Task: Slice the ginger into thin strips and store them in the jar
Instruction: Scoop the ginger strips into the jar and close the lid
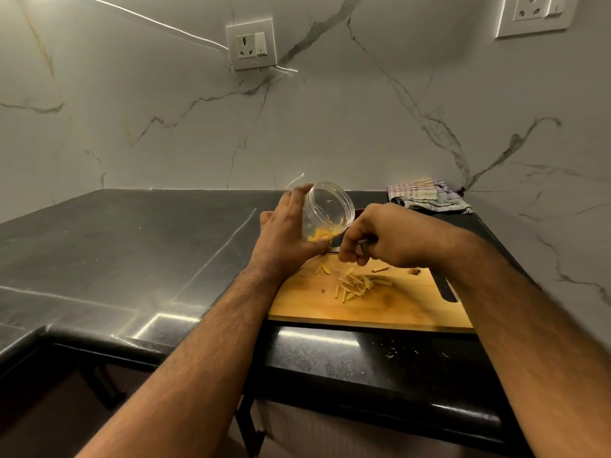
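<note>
Our left hand (287, 231) grips the clear round plastic jar (327, 209) from behind, holding it tilted with its mouth facing right and down over the far left corner of the rectangular wooden cutting board (390, 309). A small heap of yellow ginger strips in the jar (322, 233) lies against its lower wall. Our right hand (380, 238) hovers just beside the jar's mouth with fingers curled around something dark; we cannot tell what it is. More thin yellow ginger strips on the board (358, 284) lie scattered below that hand, with a brown ginger end piece (413, 271) farther right. A dark knife handle (448, 289) rests at the board's right edge. A striped cloth (426, 195) sits crumpled in the corner of the black stone counter (132, 246).
</note>
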